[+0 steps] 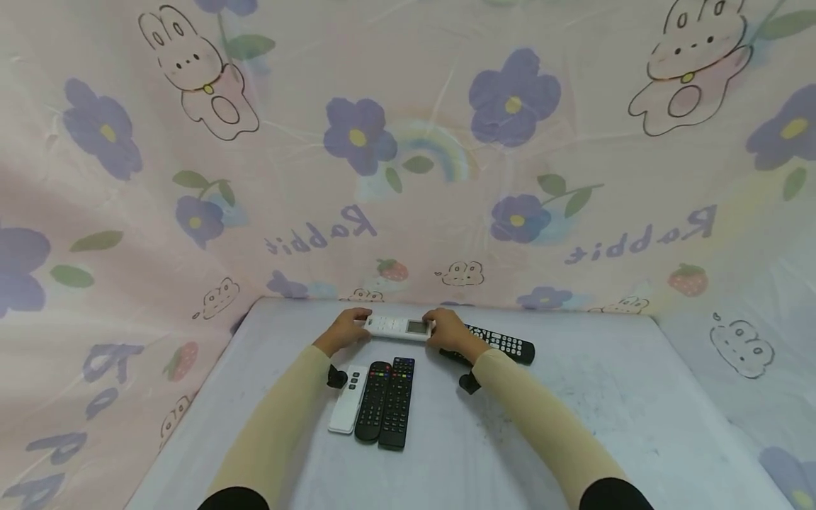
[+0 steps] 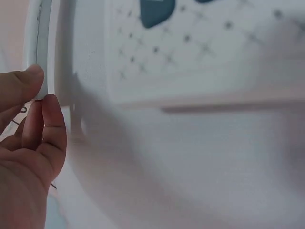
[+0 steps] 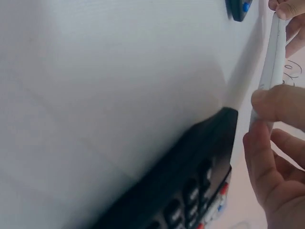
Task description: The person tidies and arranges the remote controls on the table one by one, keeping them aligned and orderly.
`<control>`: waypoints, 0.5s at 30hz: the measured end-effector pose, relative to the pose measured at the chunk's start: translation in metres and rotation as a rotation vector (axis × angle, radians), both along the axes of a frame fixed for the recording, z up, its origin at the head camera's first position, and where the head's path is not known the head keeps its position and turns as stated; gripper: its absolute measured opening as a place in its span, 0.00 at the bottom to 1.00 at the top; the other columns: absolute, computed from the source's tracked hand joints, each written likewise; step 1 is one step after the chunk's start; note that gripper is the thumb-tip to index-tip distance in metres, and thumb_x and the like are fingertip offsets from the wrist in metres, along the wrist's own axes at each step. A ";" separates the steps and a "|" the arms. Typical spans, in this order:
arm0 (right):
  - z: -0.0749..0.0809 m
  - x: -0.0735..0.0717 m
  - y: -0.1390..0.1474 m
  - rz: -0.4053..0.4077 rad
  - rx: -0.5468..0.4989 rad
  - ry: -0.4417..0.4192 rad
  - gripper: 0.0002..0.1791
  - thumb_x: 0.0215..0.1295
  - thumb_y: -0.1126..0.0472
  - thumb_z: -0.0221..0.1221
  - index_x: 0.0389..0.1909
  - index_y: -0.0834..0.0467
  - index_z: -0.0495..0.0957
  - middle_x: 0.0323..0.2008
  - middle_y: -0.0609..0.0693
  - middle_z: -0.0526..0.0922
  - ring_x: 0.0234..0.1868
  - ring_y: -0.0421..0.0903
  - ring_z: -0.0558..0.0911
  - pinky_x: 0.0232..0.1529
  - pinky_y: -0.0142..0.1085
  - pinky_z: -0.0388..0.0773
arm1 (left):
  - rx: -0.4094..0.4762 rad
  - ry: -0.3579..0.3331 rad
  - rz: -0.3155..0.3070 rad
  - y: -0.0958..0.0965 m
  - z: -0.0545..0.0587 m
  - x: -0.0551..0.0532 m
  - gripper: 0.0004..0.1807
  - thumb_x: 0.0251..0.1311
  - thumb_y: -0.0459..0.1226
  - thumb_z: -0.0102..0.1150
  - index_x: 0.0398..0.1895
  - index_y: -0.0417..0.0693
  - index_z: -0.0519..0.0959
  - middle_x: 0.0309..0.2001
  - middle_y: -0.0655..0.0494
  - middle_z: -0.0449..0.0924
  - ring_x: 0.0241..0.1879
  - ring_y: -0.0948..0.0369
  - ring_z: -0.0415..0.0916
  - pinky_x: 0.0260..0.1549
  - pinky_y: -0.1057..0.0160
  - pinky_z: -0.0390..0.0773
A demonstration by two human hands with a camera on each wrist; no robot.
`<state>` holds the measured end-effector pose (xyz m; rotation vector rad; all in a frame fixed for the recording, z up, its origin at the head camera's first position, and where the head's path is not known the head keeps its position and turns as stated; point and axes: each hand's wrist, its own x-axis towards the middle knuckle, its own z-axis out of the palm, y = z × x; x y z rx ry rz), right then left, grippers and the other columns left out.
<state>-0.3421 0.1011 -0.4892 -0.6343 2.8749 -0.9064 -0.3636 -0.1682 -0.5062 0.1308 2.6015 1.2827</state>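
A white remote control with a small grey display (image 1: 389, 326) spans the gap between both hands near the table's back edge. My left hand (image 1: 347, 329) pinches its left end; in the left wrist view, thumb and fingertips (image 2: 52, 107) meet at its narrow edge. The right end is pinched by my right hand (image 1: 449, 331), seen in the right wrist view with the thumb (image 3: 274, 102) on one face and fingers on the other. Beside and partly behind the right hand lies a black remote (image 1: 510, 345), with another dark remote's end (image 1: 455, 356) showing by the wrist.
Nearer me, three remotes lie side by side: a white one (image 1: 347, 407) with few dark buttons, a rounded black one (image 1: 373, 404) and a longer black one (image 1: 398, 404). White cloth covers the table (image 1: 605, 404). A printed curtain (image 1: 421, 212) stands behind and at the sides.
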 end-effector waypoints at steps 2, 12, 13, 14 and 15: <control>0.000 0.001 0.000 0.005 -0.015 -0.013 0.27 0.47 0.70 0.68 0.53 0.66 0.78 0.52 0.60 0.79 0.39 0.48 0.84 0.37 0.36 0.82 | 0.003 0.001 -0.007 -0.001 0.000 0.002 0.33 0.56 0.29 0.63 0.67 0.44 0.68 0.66 0.41 0.69 0.67 0.44 0.64 0.56 0.48 0.75; 0.006 0.004 0.006 -0.005 -0.087 -0.041 0.29 0.45 0.71 0.70 0.53 0.66 0.77 0.51 0.59 0.78 0.39 0.48 0.85 0.38 0.34 0.83 | 0.043 0.074 -0.037 0.001 0.009 0.011 0.34 0.56 0.28 0.61 0.68 0.42 0.66 0.64 0.38 0.70 0.53 0.48 0.77 0.48 0.55 0.79; 0.006 0.005 0.007 0.001 -0.098 -0.042 0.29 0.45 0.71 0.69 0.53 0.67 0.77 0.51 0.60 0.77 0.39 0.48 0.85 0.38 0.33 0.83 | 0.044 0.083 -0.037 0.001 0.010 0.012 0.34 0.55 0.28 0.61 0.67 0.41 0.66 0.63 0.37 0.71 0.52 0.49 0.78 0.47 0.55 0.80; 0.006 0.005 0.008 0.005 -0.107 -0.040 0.29 0.45 0.71 0.69 0.54 0.67 0.77 0.51 0.60 0.77 0.39 0.48 0.85 0.38 0.33 0.83 | 0.044 0.087 -0.037 0.001 0.011 0.014 0.33 0.55 0.28 0.62 0.67 0.41 0.67 0.63 0.37 0.71 0.51 0.49 0.78 0.47 0.56 0.80; 0.006 0.006 0.009 0.008 -0.117 -0.040 0.29 0.45 0.72 0.69 0.54 0.67 0.77 0.51 0.60 0.77 0.40 0.49 0.85 0.39 0.33 0.83 | 0.043 0.093 -0.036 0.001 0.011 0.015 0.33 0.55 0.28 0.62 0.67 0.41 0.67 0.62 0.38 0.72 0.50 0.49 0.78 0.46 0.56 0.80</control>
